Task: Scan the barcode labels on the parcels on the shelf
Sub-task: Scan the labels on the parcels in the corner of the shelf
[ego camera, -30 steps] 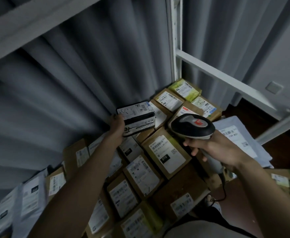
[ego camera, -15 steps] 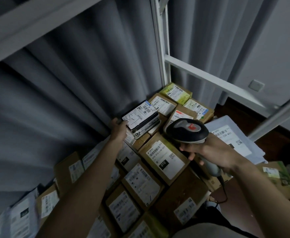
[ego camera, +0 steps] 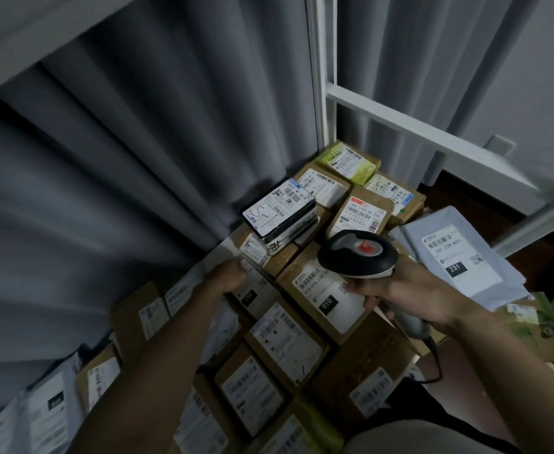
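Observation:
Many brown cardboard parcels [ego camera: 282, 339] with white barcode labels lie packed together on the shelf below me. A black box with a white label [ego camera: 277, 212] lies on top of the pile at the back. My left hand [ego camera: 228, 277] is low beside it, touching the edge of a small labelled parcel [ego camera: 254, 253]; its fingers are hidden. My right hand [ego camera: 410, 296] grips a black and grey barcode scanner [ego camera: 357, 253]. The scanner's head hangs over the parcel marked 010 [ego camera: 329, 299].
A grey curtain [ego camera: 138, 158] hangs behind the shelf. A white shelf upright [ego camera: 321, 77] and crossbar [ego camera: 433, 132] stand at the back right. A grey mail bag marked 231 [ego camera: 459, 257] and a green parcel [ego camera: 349, 162] lie to the right. The scanner's cable [ego camera: 434, 362] trails down.
My left hand set the black box down on the pile, let go and dropped lower to a small parcel. The scanner stayed over the 010 parcel. My view shifted.

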